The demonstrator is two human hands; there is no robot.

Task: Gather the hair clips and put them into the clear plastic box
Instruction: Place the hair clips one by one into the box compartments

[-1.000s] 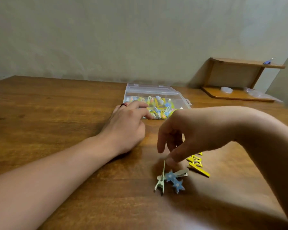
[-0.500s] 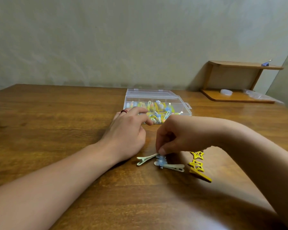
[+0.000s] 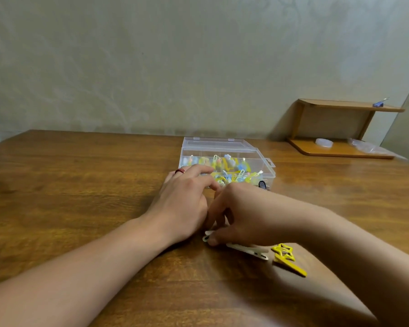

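The right hand [image 3: 241,215] curls down on the table [image 3: 80,185], fingertips pinching the pale clips [image 3: 246,249] just beside the left hand [image 3: 184,204]. The left rests relaxed, holding nothing, fingers at the box [image 3: 257,161] of clips. A yellow clip [image 3: 288,259] lies right of them.

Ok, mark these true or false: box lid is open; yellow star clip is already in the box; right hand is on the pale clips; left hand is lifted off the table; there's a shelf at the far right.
1. The clear plastic box lid is open: true.
2. The yellow star clip is in the box: false, it lies on the table.
3. The right hand pinches the pale clips: true.
4. The left hand is lifted: false, it rests on the table.
5. A wooden shelf stands far right: true.
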